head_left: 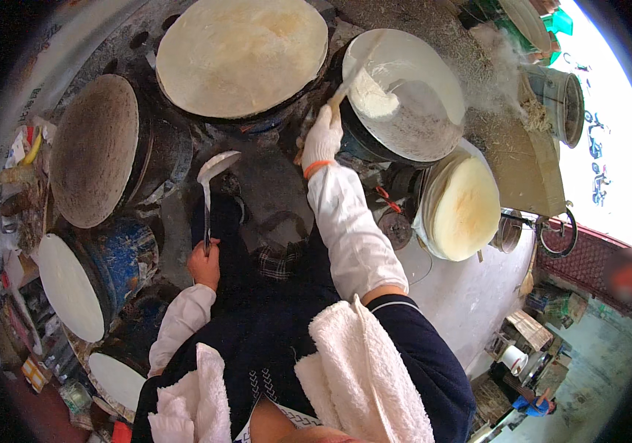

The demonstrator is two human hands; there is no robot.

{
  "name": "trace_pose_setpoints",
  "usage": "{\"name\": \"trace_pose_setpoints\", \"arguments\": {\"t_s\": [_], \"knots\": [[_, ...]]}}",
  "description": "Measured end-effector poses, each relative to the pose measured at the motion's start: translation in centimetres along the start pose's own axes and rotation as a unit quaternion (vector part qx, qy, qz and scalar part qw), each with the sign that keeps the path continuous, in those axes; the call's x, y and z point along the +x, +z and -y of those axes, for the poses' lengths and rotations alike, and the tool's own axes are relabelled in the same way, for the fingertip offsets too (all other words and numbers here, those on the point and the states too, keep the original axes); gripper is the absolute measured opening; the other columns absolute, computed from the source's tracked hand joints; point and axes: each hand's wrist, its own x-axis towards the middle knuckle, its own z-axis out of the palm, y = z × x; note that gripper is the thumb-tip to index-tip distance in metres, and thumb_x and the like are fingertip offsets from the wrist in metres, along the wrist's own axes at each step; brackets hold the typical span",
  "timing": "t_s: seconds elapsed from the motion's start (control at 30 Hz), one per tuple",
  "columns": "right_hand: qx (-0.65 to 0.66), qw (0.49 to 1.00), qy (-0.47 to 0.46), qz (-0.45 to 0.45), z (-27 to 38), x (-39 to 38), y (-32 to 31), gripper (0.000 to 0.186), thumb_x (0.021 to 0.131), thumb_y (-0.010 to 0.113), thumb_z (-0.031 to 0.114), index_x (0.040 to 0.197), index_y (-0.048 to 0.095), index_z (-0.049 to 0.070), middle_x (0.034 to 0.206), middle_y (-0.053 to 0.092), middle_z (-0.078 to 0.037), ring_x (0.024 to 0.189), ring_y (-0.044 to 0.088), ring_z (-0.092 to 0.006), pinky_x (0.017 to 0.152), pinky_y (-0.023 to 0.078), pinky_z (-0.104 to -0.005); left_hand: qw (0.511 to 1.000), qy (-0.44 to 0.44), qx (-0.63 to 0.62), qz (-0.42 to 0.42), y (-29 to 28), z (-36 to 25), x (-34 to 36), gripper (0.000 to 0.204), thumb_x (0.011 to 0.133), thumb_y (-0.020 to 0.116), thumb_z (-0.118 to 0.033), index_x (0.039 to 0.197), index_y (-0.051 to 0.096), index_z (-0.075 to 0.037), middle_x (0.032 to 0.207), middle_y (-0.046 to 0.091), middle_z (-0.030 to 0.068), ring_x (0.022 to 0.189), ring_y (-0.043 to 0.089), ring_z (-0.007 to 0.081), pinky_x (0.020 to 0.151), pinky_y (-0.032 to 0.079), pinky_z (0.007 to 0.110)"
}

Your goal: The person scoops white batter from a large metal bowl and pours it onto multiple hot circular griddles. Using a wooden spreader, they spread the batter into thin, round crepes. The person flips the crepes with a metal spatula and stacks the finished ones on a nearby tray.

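My right hand (323, 140), in a white knit glove, grips the handle of a wooden batter spreader (339, 94). The spreader lies over the round griddle (430, 140) at the upper right. On that griddle a thick heap of pale batter (372, 100) sits beside a thin coating. A metal ladle (218, 165) with pale batter in its bowl is upheld by my bare left hand (204, 264), fingers wrapped round its handle. Ahead, a large pale pancake (242, 59) covers another griddle. To the right rests a stack of round pancakes (465, 207).
On the left stand a bare dark griddle (94, 151) and a pale-covered griddle (71, 288) beside a blue drum (131, 251). Another pale round (118, 380) lies nearer. A metal bucket (568, 107) stands far right. Red-handled tongs or similar (388, 198) lie by the stack.
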Motion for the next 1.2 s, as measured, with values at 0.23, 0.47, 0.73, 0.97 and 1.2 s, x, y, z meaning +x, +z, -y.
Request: {"name": "trace_pose_setpoints", "arguments": {"t_s": [0.23, 0.47, 0.73, 0.97, 1.2], "knots": [[0.054, 0.990, 0.128, -0.027, -1.8, -5.3, -11.3, 0.023, 0.104, 0.054, 0.036, 0.120, 0.056, 0.020, 0.074, 0.055, -0.001, 0.050, 0.046, -0.0141, 0.041, 0.040, -0.0317, 1.000, -0.004, 0.009, -0.012, 0.1, 1.3, -0.1, 0.023, 0.098, 0.061, -0.027, 0.094, 0.075, -0.009, 0.073, 0.062, 0.0076, 0.066, 0.060, 0.0233, 0.064, 0.046, 0.039], [0.071, 0.985, 0.155, 0.019, 2.1, -3.7, -16.1, 0.031, 0.106, 0.049, 0.037, 0.118, 0.054, 0.009, 0.077, 0.059, -0.005, 0.052, 0.048, -0.0128, 0.041, 0.040, -0.0305, 1.000, 0.004, -0.001, -0.003, 0.0, -0.5, -0.4, 0.024, 0.099, 0.060, -0.028, 0.096, 0.075, -0.009, 0.065, 0.058, 0.0051, 0.060, 0.056, 0.0189, 0.059, 0.042, 0.037], [-0.123, 0.990, 0.037, 0.054, -2.4, -5.9, -22.9, 0.050, 0.103, 0.055, 0.026, 0.152, 0.046, 0.021, 0.070, 0.060, 0.001, 0.049, 0.052, -0.0088, 0.042, 0.042, -0.0279, 0.999, -0.004, 0.025, 0.023, 1.2, -1.8, -0.2, 0.020, 0.093, 0.063, -0.026, 0.093, 0.075, -0.010, 0.084, 0.072, 0.0121, 0.078, 0.070, 0.0311, 0.070, 0.051, 0.042], [-0.043, 0.993, 0.078, 0.074, 3.2, -3.2, -30.4, 0.039, 0.104, 0.050, 0.025, 0.142, 0.052, 0.016, 0.066, 0.060, -0.001, 0.044, 0.051, -0.0092, 0.039, 0.041, -0.0239, 0.997, 0.044, 0.050, 0.026, 2.4, -1.8, 0.2, 0.026, 0.096, 0.060, -0.028, 0.093, 0.076, -0.008, 0.077, 0.068, 0.0128, 0.072, 0.066, 0.0297, 0.066, 0.047, 0.041], [-0.291, 0.942, -0.159, 0.050, -3.9, -4.7, -32.0, 0.052, 0.101, 0.058, 0.022, 0.150, 0.047, 0.012, 0.126, 0.069, -0.015, 0.116, 0.066, -0.0282, 0.100, 0.049, -0.0349, 0.987, 0.073, 0.141, 0.015, 3.8, -0.5, 0.7, 0.024, 0.095, 0.061, -0.027, 0.093, 0.075, -0.008, 0.080, 0.070, 0.0129, 0.077, 0.068, 0.0301, 0.071, 0.050, 0.041]]}}
